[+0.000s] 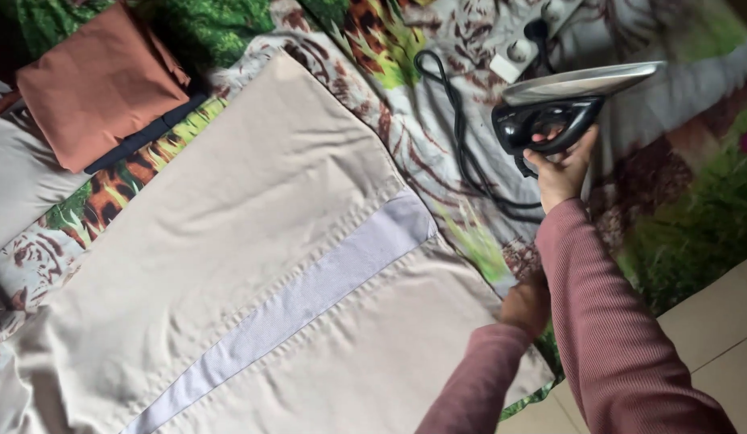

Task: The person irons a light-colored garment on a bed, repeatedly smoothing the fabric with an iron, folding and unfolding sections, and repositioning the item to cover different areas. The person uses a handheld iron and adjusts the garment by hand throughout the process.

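Gripping the black iron (562,112) by its handle, soleplate tilted up, the right hand (560,169) extends forward while the left hand (524,304) presses closed on the smooth beige cloth (253,241).

**What Things Are Made Of**

The iron (562,108) has a shiny black plastic body and a smooth, bright metal plate. Its cord (462,137) is black and looks rubbery and matt. The big beige cloth (229,249) is soft, smooth and matt, with a pale lilac strip (309,293) of finer cloth on it. The folded brown cloth (96,84) is matt too. The printed blanket (437,48) under it all looks soft. The sleeves (598,321) are ribbed knit. The floor tiles (711,321) look smooth and hard.
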